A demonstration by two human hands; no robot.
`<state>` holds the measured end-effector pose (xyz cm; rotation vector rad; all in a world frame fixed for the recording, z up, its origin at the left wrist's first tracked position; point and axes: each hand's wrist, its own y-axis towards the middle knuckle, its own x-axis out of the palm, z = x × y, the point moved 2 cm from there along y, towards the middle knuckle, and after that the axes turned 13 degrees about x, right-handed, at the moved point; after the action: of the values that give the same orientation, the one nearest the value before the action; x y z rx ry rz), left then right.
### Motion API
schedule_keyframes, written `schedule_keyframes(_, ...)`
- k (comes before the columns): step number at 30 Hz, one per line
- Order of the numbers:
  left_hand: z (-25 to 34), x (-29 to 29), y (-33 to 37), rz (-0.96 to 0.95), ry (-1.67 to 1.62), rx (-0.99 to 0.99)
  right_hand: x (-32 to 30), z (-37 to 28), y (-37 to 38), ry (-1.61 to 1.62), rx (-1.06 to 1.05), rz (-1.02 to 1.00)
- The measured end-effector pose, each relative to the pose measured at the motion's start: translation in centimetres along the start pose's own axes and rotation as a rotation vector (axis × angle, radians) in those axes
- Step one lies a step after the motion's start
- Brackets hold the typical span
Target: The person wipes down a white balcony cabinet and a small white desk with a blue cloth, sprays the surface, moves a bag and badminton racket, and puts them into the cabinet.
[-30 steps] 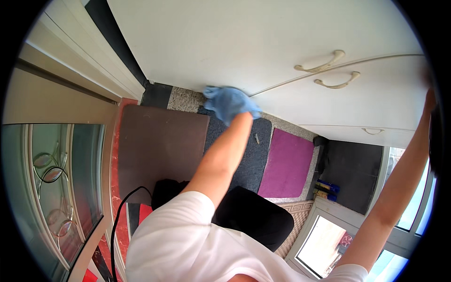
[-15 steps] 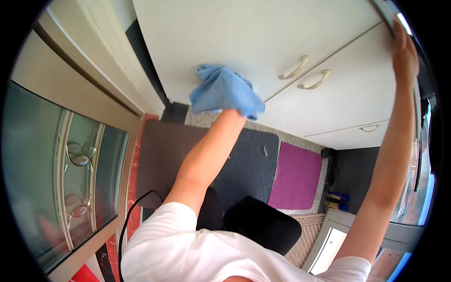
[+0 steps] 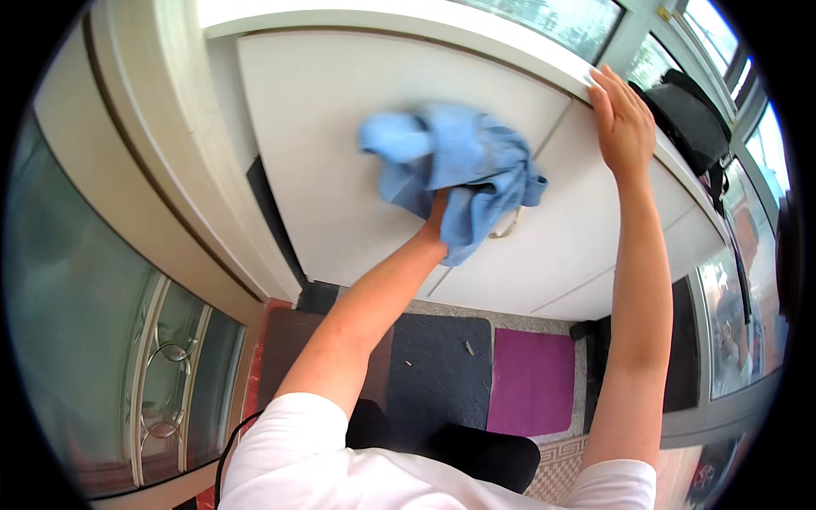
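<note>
A rumpled light-blue cloth (image 3: 484, 166), partly blurred, lies against the white cabinet door (image 3: 314, 187). My left hand (image 3: 439, 212) holds the cloth against the door; the folds hide its fingers. Part of the door handle (image 3: 507, 225) shows just below the cloth. Farther right, my right hand (image 3: 627, 127) rests open on the edge of the white countertop (image 3: 382, 17), fingers stretched out and nothing in them.
A black bag (image 3: 688, 119) sits on the countertop beyond my right hand, below the windows. At left stands a glass-panelled door (image 3: 76, 323). Dark mats (image 3: 442, 365) and a purple mat (image 3: 531, 378) cover the floor before the cabinet.
My left hand has carried the cloth from low on the cabinet door to higher up its face. The view has tilted up, showing the countertop and windows. My right hand stays at the counter edge.
</note>
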<state>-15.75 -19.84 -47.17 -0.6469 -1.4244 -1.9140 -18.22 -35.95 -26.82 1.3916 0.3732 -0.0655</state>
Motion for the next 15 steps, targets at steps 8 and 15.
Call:
schedule_keyframes(8,16.4,1.1,3.7,-0.320,2.164,0.875,-0.5,-0.4,0.0,-0.027,0.056,-0.105)
schedule_keyframes(15,19.2,-0.7,3.0,-0.060,1.007,0.349,-0.6,0.5,-0.3,-0.091,0.096,-0.108)
